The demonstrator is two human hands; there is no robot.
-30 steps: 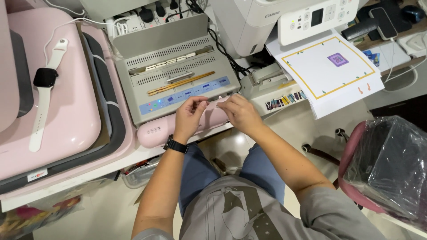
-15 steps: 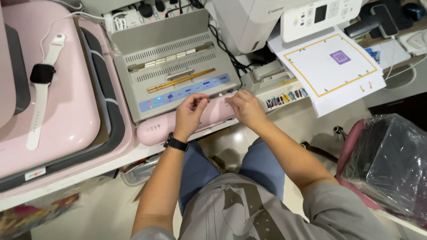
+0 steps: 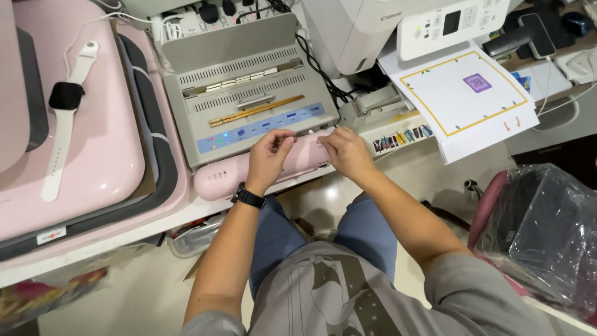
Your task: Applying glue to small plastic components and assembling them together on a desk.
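Up close, left hand [image 3: 268, 153] and right hand [image 3: 344, 151], fingers curled, pinched tips on pink roller machine [image 3: 261, 169]

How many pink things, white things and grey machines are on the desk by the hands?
Pink: 2, the long pink machine under both hands and the big pink lid.
White: 3, the watch, the printer and the printed sheet.
Grey: 1, the grey machine behind the pink one.
Total: 6.
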